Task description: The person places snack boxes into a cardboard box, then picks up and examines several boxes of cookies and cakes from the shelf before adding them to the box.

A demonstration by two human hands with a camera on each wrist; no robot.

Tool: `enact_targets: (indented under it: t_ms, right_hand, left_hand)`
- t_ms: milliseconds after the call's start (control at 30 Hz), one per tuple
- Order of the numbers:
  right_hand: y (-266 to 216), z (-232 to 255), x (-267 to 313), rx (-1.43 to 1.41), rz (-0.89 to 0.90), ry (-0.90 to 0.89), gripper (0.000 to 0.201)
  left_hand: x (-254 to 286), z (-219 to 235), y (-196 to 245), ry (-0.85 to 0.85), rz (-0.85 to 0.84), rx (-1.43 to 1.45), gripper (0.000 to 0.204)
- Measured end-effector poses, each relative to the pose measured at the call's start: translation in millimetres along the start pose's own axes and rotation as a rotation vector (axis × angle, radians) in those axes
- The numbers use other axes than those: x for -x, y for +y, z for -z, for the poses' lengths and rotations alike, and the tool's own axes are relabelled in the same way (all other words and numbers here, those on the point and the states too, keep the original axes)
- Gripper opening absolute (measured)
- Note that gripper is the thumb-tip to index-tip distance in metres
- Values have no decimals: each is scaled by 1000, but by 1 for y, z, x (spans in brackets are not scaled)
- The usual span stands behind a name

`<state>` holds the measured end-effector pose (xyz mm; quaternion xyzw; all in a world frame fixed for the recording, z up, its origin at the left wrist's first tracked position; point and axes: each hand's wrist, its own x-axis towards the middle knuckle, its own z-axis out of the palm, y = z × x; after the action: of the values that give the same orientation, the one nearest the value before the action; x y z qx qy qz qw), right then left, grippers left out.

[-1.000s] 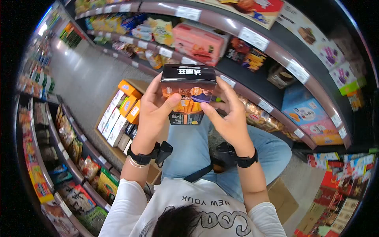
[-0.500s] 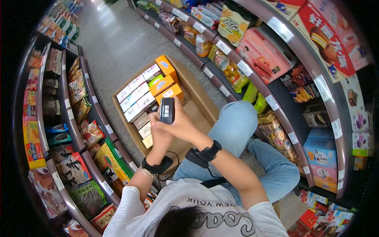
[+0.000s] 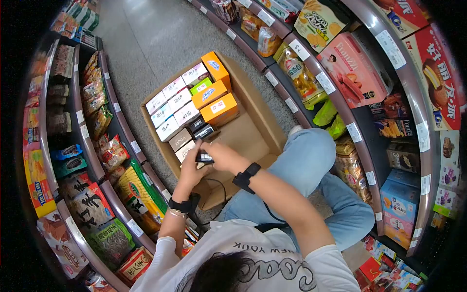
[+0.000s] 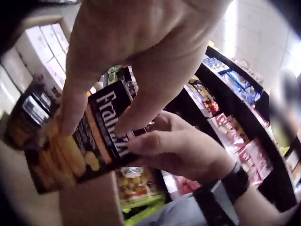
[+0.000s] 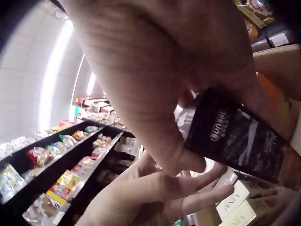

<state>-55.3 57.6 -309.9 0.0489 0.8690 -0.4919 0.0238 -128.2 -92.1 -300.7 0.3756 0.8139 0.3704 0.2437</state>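
A black Franzzi box (image 3: 206, 157), low over the near end of an open cardboard carton (image 3: 253, 100), is held between both hands. My right hand (image 3: 227, 158) grips it; in the right wrist view the thumb lies along one edge of the dark box (image 5: 237, 136). My left hand (image 3: 190, 174) is beside it, and in the left wrist view its straight, spread fingers rest across the printed front of the box (image 4: 70, 157). White boxes (image 3: 180, 100) and orange boxes (image 3: 220, 111) stand in rows at the carton's left; beige boxes (image 3: 181, 139) and dark ones are nearest the hands.
Snack shelves (image 3: 326, 82) curve along the right, and more shelves (image 3: 87, 185) run down the left. Bent knees in jeans (image 3: 304, 158) are against the carton's right side. A black cable (image 3: 224, 187) hangs over its near edge. Grey floor (image 3: 141, 41) stretches beyond.
Both hands have carried the box down and left, from in front of the shelf to the carton. The view has turned toward the carton, and the box is tilted differently.
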Motion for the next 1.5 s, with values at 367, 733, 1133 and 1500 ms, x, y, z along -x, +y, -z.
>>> enact_targets:
  t_ms: [367, 733, 1133, 1500]
  right_hand:
    - [59, -31, -4, -325, -413, 197, 31]
    - [101, -56, -7, -585, -558, -67, 65]
    - [110, -80, -10, -623, -533, -138, 85]
    - [100, -66, -11, -531, -710, -311, 90]
  left_hand:
    - [-19, -27, -36, 111, 130, -284, 42]
    - [-38, -56, -74, 199, 54, -461, 37]
    - [-49, -67, -87, 147, 130, -569, 44]
    - [-49, -76, -84, 111, 180, -674, 47]
